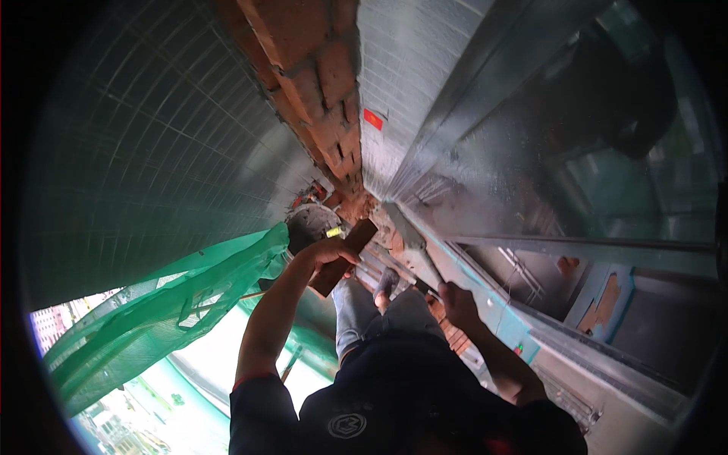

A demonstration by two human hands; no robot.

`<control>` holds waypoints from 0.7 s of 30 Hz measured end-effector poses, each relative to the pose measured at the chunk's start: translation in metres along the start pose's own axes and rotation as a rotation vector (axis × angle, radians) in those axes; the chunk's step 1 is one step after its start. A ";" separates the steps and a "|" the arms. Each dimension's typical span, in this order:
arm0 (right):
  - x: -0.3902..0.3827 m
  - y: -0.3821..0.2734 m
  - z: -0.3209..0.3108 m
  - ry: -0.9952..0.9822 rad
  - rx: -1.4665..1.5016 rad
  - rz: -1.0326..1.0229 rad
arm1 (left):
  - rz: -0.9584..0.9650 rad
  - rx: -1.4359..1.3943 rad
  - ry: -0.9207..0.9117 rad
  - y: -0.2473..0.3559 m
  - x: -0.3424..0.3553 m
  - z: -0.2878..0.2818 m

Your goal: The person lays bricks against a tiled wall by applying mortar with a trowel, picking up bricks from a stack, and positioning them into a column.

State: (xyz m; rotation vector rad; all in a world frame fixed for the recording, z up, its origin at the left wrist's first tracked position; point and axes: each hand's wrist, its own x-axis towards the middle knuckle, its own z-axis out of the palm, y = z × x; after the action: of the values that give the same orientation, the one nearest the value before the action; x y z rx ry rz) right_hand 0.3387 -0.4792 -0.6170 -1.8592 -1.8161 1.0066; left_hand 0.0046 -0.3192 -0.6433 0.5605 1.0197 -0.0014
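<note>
My left hand (pixel 334 252) is closed around a reddish-brown brick (pixel 345 258), held in front of my legs and tilted. My right hand (pixel 456 303) grips the handle of a trowel (pixel 407 227); its long grey blade points away from me toward the foot of the brick column. Beyond my left hand stands a round tub of grey mortar (pixel 309 222), partly hidden by that hand and the brick. A narrow brick column (pixel 326 83) rises ahead, with mortar in its joints.
Green netting (pixel 174 296) hangs at the left over a bright drop to the outside. Dark gridded wall panels (pixel 182 152) flank the column, and a glossy pane (pixel 546 144) stands at the right. Loose bricks (pixel 457 337) lie by my right leg. A ledge (pixel 485 303) runs along the right.
</note>
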 end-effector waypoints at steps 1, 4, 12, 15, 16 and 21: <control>0.004 -0.012 -0.008 0.005 0.026 -0.011 | -0.040 -0.080 -0.011 -0.012 0.004 -0.006; 0.017 -0.085 -0.064 -0.037 0.193 0.069 | -0.014 -0.112 -0.102 -0.014 0.007 -0.010; 0.009 -0.089 -0.055 -0.002 0.155 -0.125 | 0.397 0.981 0.633 0.020 -0.016 0.041; 0.009 -0.084 -0.042 -0.050 0.171 -0.037 | 0.240 1.170 0.810 0.031 -0.018 0.050; 0.011 -0.097 -0.052 -0.057 0.167 -0.053 | 0.234 1.191 0.841 0.030 -0.017 0.048; 0.005 -0.106 -0.057 0.129 0.375 -0.328 | 0.199 1.201 0.823 0.044 -0.021 0.051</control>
State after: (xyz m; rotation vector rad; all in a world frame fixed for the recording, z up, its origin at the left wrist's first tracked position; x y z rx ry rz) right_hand 0.3016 -0.4493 -0.5065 -1.3232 -1.6509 0.9964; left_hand 0.0455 -0.3094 -0.5871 1.8586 1.7214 -0.2366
